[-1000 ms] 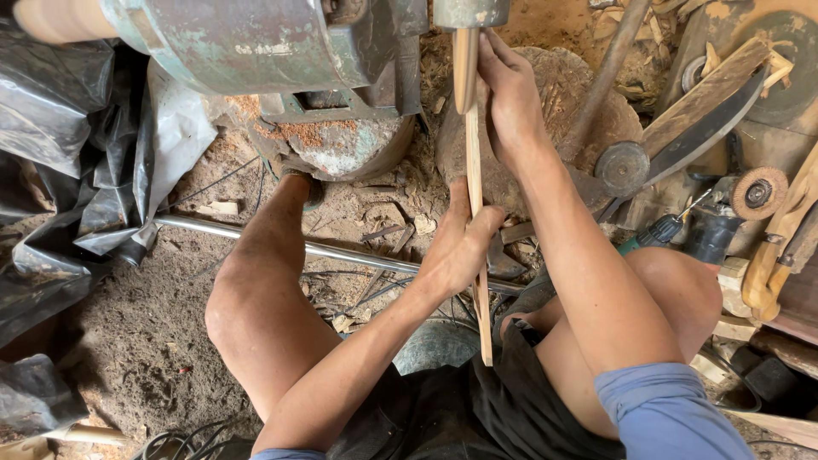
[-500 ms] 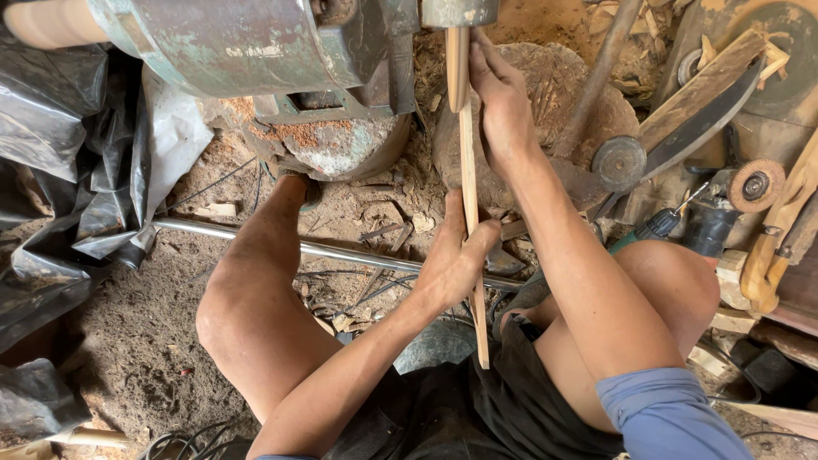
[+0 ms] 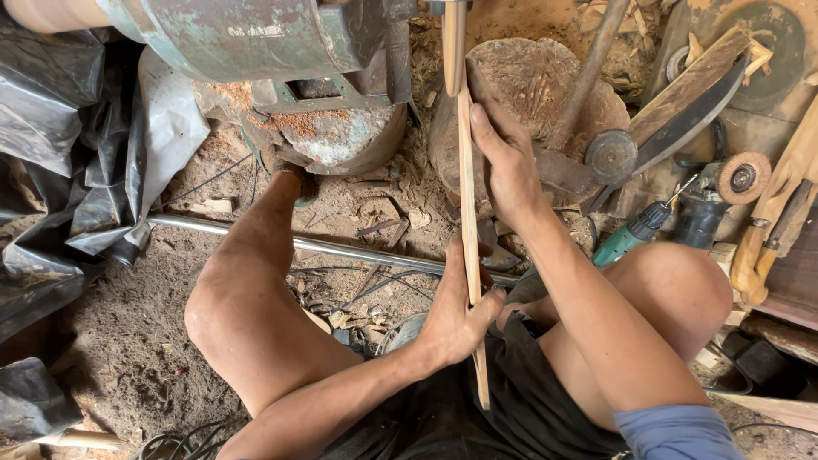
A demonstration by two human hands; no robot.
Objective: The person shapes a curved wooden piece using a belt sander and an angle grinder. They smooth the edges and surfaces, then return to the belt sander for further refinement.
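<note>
While you sit on the dirt floor (image 3: 119, 375) with knees spread, your two hands hold a long thin wooden stick (image 3: 468, 221) lengthwise in front of you. Your right hand (image 3: 503, 162) wraps the far part of the stick, fingers curled over it near a round wooden block (image 3: 545, 85); your left hand (image 3: 456, 315) is closed around the near part, thumb pressed along the wood, with the stick's near end passing over your dark shorts (image 3: 511, 409). The far end meets a narrow upright piece (image 3: 454, 34) at the top edge of the view, beside a worn green machine (image 3: 256, 34); what that contact is cannot be told. By the look of it, the stick is being fed or pressed toward that piece, and the next move would call for steady, even pressure from both hands, keeping the stick straight.

No container with contents shows. A metal pipe (image 3: 341, 249) lies across the ground under your legs, black plastic sheeting (image 3: 68, 170) sits at the left, and a green power drill (image 3: 635, 234), a curved blade (image 3: 682, 132) and a round abrasive wheel (image 3: 743, 177) lie at the right.
</note>
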